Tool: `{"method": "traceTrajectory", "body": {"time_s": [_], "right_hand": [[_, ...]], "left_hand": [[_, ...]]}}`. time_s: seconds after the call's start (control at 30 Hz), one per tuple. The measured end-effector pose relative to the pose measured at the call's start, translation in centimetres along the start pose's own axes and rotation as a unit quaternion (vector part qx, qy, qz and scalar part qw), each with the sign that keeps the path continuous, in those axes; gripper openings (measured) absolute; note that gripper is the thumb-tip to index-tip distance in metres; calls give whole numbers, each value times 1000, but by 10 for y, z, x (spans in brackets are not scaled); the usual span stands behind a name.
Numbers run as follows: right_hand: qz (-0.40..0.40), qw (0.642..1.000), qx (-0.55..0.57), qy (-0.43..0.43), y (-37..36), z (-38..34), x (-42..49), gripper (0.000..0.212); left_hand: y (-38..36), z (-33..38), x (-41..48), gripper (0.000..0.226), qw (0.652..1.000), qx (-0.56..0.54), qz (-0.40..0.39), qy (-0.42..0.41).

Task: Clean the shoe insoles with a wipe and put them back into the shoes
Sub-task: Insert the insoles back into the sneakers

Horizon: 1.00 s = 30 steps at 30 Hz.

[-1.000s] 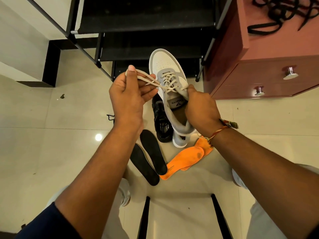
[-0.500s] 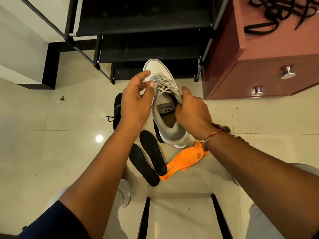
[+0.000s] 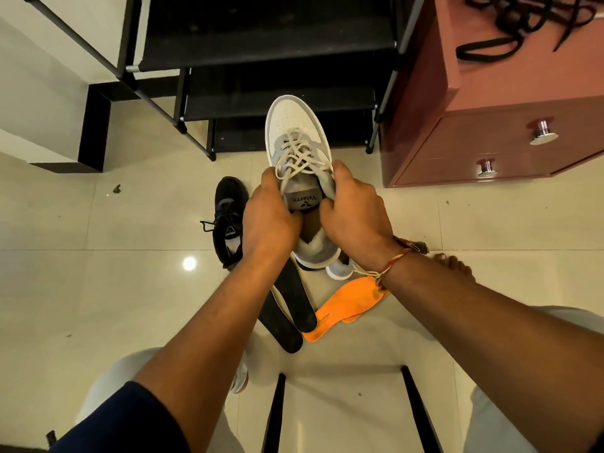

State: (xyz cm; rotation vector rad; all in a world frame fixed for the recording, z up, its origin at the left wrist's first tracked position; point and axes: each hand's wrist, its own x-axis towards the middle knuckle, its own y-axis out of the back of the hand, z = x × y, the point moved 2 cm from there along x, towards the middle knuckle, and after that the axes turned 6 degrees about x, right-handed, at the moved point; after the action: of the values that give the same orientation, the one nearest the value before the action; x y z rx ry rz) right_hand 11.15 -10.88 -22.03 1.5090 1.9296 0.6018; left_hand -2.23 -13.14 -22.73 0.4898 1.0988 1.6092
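Left hand (image 3: 268,214), right hand (image 3: 353,210) gripping grey sneaker (image 3: 295,125) at collar, tongue (image 3: 302,201) between fingers (image 3: 271,178). Shoe seeming light, upper soft; stiffer collar rim probably giving surest hold.

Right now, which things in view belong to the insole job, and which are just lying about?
Job: grey and white shoe, gripped by left hand and right hand; black shoe; black insoles; orange insoles.
Lying about: black laces on the red cabinet; black rack.
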Motion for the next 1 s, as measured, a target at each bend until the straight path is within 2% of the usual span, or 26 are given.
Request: {"method": "traceTrajectory", "body": {"time_s": [0.1,0.3,0.6,0.7,0.8,0.9,1.0], "right_hand": [[9,1000,1,5,2,0,2,42],[3,1000,18,-10,6,1,4,44],[-6,999,53,6,6,2,1,59],[-22,994,110,-7,6,4,4,50],[-24,975,222,-17,7,5,11,38],[-16,935,350,-52,6,6,13,48],[-13,915,399,-59,7,6,16,49]], "left_hand": [[-1,0,0,50,999,18,22,-41],[6,12,-5,48,991,43,65,-105],[11,14,-8,50,990,66,53,-116],[14,13,-9,45,989,51,65,-119],[13,13,-11,43,989,41,59,-133],[9,12,-13,41,988,36,55,-143],[7,12,-14,40,986,34,52,-155]]}}
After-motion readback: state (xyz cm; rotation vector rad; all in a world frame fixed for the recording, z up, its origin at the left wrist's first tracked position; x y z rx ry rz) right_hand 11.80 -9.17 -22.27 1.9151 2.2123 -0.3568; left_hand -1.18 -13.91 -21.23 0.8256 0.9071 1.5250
